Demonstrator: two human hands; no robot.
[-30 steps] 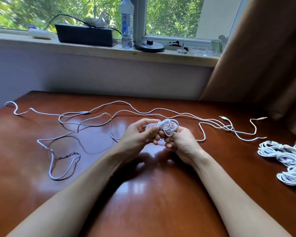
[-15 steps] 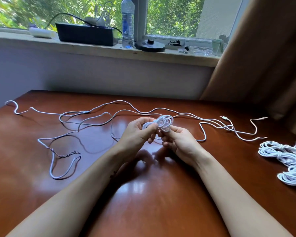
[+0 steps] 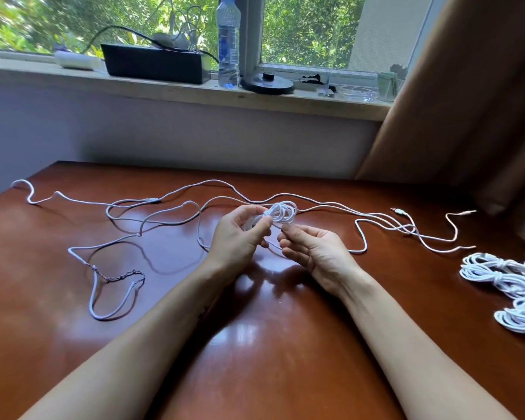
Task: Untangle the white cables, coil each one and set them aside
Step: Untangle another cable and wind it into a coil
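Head view, left hand (image 3: pixel 240 234) pinching coil (image 3: pixel 282 211)

Bare wood of the table (image 3: pixel 270 344) lies open between the forearms and along the near left, where a hand could pass. Loose white cables (image 3: pixel 152 200) sprawl across the far half from edge to edge, a knotted loop (image 3: pixel 93 298) reaching nearer on the left. Mid-table, the left hand (image 3: pixel 240 234) grips a small coil (image 3: pixel 282 212) beside the right hand (image 3: pixel 312 253), and coiled bundles (image 3: pixel 497 275) crowd the right edge.
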